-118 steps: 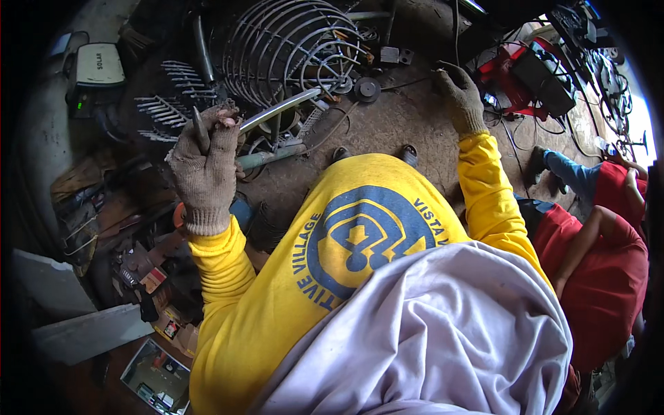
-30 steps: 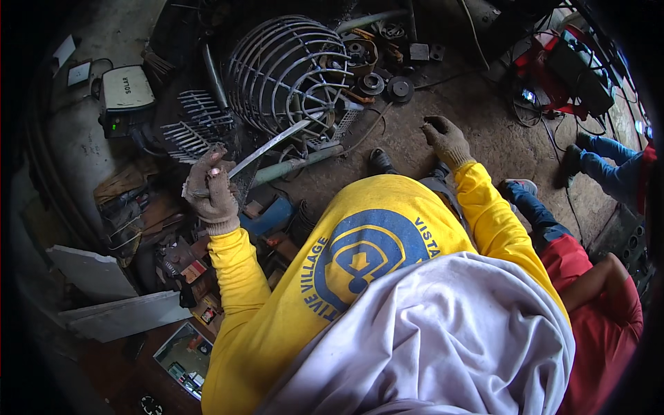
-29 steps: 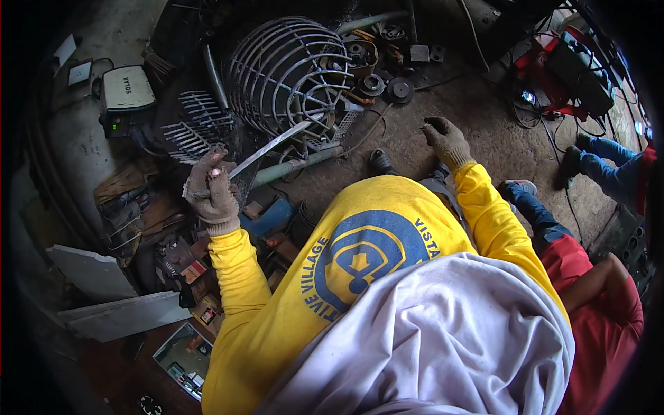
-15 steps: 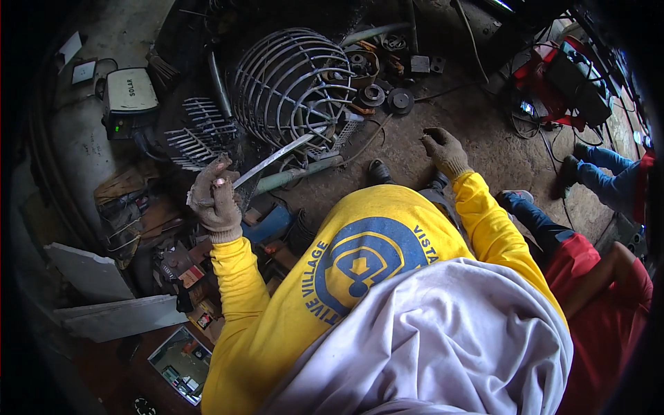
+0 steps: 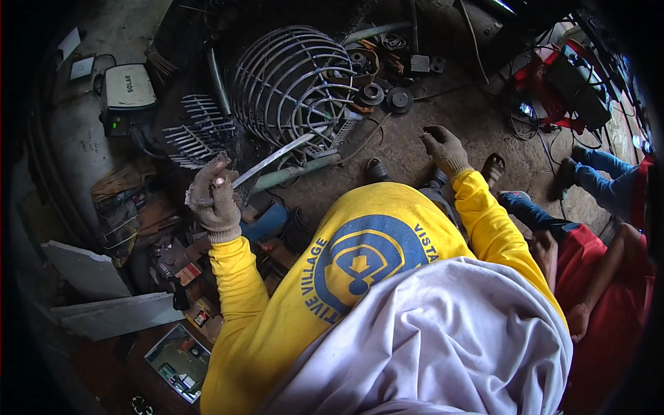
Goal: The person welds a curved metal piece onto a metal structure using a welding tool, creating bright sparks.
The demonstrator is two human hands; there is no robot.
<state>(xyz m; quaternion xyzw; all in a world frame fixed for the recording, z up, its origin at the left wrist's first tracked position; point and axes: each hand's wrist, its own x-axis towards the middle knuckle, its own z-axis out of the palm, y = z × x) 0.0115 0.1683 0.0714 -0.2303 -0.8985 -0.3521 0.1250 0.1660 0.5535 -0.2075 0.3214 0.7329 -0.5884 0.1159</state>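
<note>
My left hand (image 5: 214, 202), in a worn grey work glove, is closed around one end of a flat metal strip (image 5: 277, 158) that slants up to the right toward a round wire cage (image 5: 294, 83). My right hand (image 5: 444, 148), also gloved, hangs over the dirt floor with fingers loosely spread and nothing in it. My yellow long sleeves and a pale cloth fill the lower middle of the view.
A metal pipe (image 5: 297, 171) lies below the cage. Wire grilles (image 5: 200, 128), a white box with a green light (image 5: 128, 90), round metal discs (image 5: 387, 97) and a red machine (image 5: 560, 90) lie about. A person in red (image 5: 609, 290) sits at the right.
My left hand has kept hold of the strip and stayed nearly still. My right hand drew back from the far floor toward my body, then lifted slightly.
</note>
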